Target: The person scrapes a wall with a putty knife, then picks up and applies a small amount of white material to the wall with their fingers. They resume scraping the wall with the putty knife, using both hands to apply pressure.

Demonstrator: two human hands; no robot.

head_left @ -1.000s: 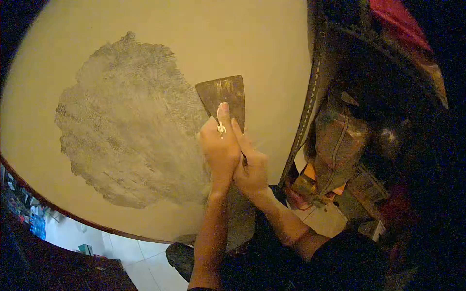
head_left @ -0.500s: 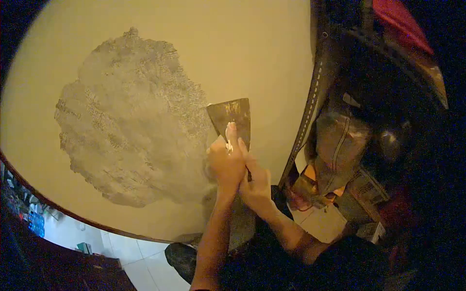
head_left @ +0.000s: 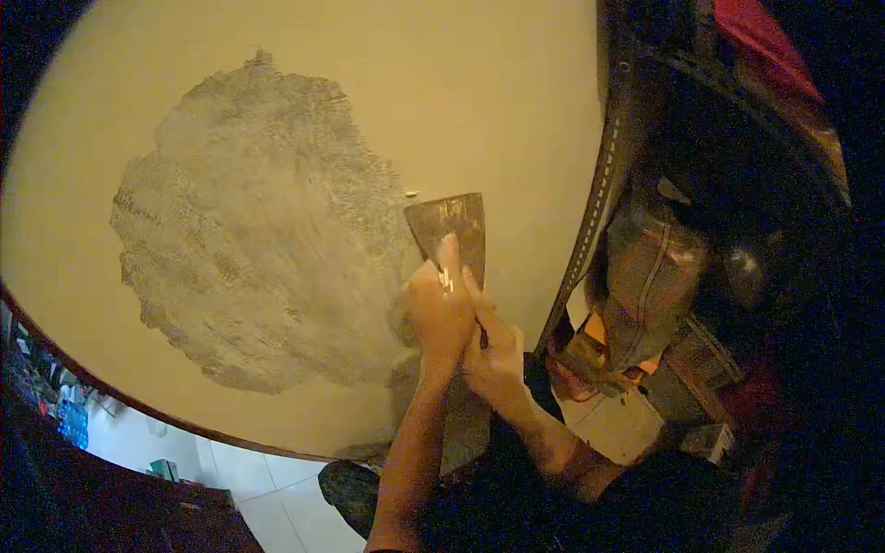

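Both hands are closed round a wide scraper (head_left: 460, 217) whose flat blade points up, at the middle of the view. My left hand (head_left: 440, 309) has its thumb stretched along the blade, with white material on it. My right hand (head_left: 493, 355) wraps the handle from the right, touching my left hand; the handle is mostly hidden. The blade lies over a pale yellowish surface (head_left: 498, 92), just right of a large rough grey patch (head_left: 258, 230). A small whitish bit (head_left: 412, 194) shows by the blade's upper left corner.
At the right hang a dark studded strap (head_left: 599, 175) and a brownish bag with a zip (head_left: 654, 267). Red cloth (head_left: 765, 41) is at the upper right. Below the surface's curved edge at lower left are white floor tiles (head_left: 244, 470) and a blue item (head_left: 73, 419).
The view has shifted slightly, so the surface and patch sit a little further right. The small whitish bit now shows apart from the blade's corner. Both hands keep their grip.
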